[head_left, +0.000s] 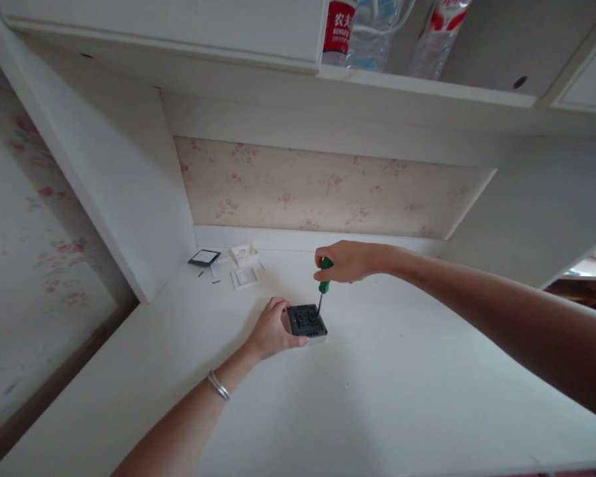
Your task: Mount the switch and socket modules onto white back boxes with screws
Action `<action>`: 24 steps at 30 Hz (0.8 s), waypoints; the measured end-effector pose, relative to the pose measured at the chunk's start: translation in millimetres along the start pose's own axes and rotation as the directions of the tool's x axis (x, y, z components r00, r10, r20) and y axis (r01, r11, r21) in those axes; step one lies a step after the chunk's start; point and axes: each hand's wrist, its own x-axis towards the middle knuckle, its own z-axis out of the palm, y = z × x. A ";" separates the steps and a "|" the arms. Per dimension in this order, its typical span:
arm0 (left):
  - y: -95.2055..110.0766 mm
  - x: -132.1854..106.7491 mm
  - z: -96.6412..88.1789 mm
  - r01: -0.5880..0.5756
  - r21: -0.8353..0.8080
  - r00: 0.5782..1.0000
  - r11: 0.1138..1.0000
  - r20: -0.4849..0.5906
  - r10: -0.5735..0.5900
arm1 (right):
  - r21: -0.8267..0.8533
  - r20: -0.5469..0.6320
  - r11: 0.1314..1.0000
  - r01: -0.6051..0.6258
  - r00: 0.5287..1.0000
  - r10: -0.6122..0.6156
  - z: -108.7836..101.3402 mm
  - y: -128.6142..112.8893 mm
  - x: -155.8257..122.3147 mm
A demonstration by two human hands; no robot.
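My left hand (274, 331) grips a square black plate (304, 320), like the back of a wall socket or switch, by its left side and near edge; a pale part shows beneath it. In my right hand (347, 262) is a screwdriver with a green handle (324, 277), held upright with the fingers closed around the top. Its metal shaft reaches down to the right side of the black plate. Whether the tip sits in a screw is too small to tell.
Toward the back left lie a black frame (204, 258), white plastic pieces (245, 277) and two small dark screws (216, 282) on the white desk (402, 397). A shelf with plastic bottles (440, 36) overhangs the desk. A white side panel (124, 165) stands at left.
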 end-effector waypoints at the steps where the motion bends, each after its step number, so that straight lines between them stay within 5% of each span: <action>1: 0.8 -0.1 -0.4 0.002 0.002 1.000 1.000 0.001 -0.002 | 0.004 0.016 1.000 -0.014 1.000 0.014 0.3 0.4 0.0; 6: 3.1 -0.1 -1.5 -0.008 0.020 1.000 1.000 0.001 0.008 | -0.006 -0.009 0.994 0.112 0.994 -0.112 0.9 0.6 -0.4; 11: 1.9 0.0 0.3 -0.019 0.039 1.000 0.999 -0.022 0.020 | -0.065 -0.033 0.997 0.042 0.998 -0.044 1.3 -2.4 1.1; 15: 1.1 -0.4 1.3 0.002 0.037 1.000 0.999 -0.028 -0.001 | -0.091 -0.011 0.980 0.177 0.984 -0.179 -0.6 -6.1 -0.1; 19: 1.9 -0.1 0.9 0.017 0.024 1.000 1.000 -0.013 -0.017 | -0.005 0.071 0.998 0.056 0.996 -0.056 -3.5 -11.2 -4.2; 24: 2.6 -0.6 0.8 0.048 -0.007 0.999 0.999 -0.006 -0.048 | -0.093 -0.038 0.978 0.189 0.980 -0.193 -2.6 -14.5 -4.1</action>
